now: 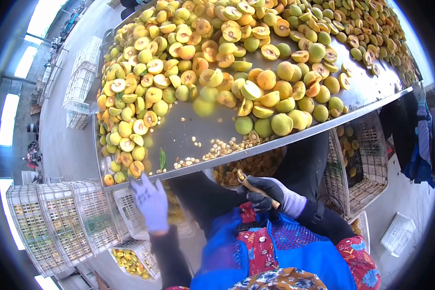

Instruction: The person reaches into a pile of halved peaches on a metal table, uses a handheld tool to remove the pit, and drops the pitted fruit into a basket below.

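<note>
My left hand (150, 203), in a lavender glove, is at the table's front left corner. Its fingers are spread, just below a halved fruit (136, 168), and nothing shows in it. Over my lap, my right hand (275, 195), in a black-and-lavender glove, is closed around a wooden-handled tool (261, 192) whose tip points up and left. Yellow-green halved fruits (183, 34), apricot- or peach-like, are heaped on the metal table (179, 135). Whole-looking ones (282, 124) lie near its front edge. Pale pits or kernels (222, 147) are scattered along that edge.
A container of brownish scraps (249, 166) sits between my legs. Plastic crates stand at left (58, 224) and right (367, 164), with a fruit-filled crate (135, 261) lower left. Another person's gloved hand (419, 94) is at the table's right end.
</note>
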Motion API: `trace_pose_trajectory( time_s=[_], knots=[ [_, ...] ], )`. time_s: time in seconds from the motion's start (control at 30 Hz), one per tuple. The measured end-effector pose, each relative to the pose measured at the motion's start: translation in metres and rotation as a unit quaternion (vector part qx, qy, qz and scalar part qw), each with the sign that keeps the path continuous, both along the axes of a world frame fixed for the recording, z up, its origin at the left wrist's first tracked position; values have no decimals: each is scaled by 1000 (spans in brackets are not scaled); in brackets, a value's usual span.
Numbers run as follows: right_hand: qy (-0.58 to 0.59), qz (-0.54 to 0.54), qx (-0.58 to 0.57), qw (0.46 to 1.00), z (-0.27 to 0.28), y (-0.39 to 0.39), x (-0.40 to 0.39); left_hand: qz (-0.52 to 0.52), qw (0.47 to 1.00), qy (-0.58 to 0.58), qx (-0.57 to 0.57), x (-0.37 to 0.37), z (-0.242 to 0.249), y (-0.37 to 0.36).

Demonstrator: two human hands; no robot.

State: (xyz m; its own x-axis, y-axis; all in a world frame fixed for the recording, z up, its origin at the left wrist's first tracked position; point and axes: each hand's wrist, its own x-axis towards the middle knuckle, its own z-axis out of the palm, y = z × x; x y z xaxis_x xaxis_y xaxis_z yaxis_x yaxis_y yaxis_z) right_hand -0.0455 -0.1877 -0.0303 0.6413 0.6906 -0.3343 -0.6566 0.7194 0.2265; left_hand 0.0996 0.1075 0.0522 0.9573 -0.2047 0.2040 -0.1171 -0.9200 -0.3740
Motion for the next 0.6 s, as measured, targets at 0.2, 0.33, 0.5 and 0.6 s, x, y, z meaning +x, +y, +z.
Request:
trace_pose_trajectory(
  time_s=[0.2,0.33,0.5,0.6],
  knots=[
    [-9,28,-159,987,21,5,-5,-228,909,215,-275,119,-39,-145],
    [-120,42,-317,940,39,-9,-14,-194,904,207,-319,139,-70,-176],
    [-160,17,-450,878,72,-11,-7,-6,503,449,-738,85,-42,-139],
    [-357,-9,-667,654,45,-2,-7,-3,316,573,-756,46,-42,-108]
  ],
)
